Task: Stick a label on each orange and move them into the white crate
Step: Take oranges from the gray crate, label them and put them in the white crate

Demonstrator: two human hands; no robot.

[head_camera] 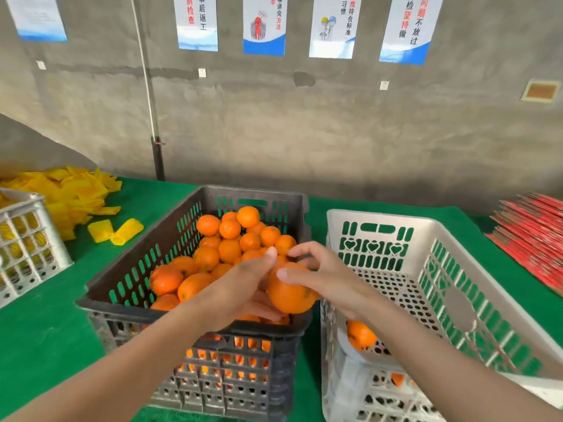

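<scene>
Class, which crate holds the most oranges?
The black crate in the middle, heaped with oranges; the white crate right of it holds few, the left crate yellow netting.

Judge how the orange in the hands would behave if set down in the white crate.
The orange looks round and smooth, so it would probably roll across the white crate floor. Undented under the left hand and right hand, it seems firm.

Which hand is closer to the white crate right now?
Right. The right hand overlaps the left wall of the white crate, gripping the orange; the left hand holds that orange from the other side, over the black crate.
</scene>
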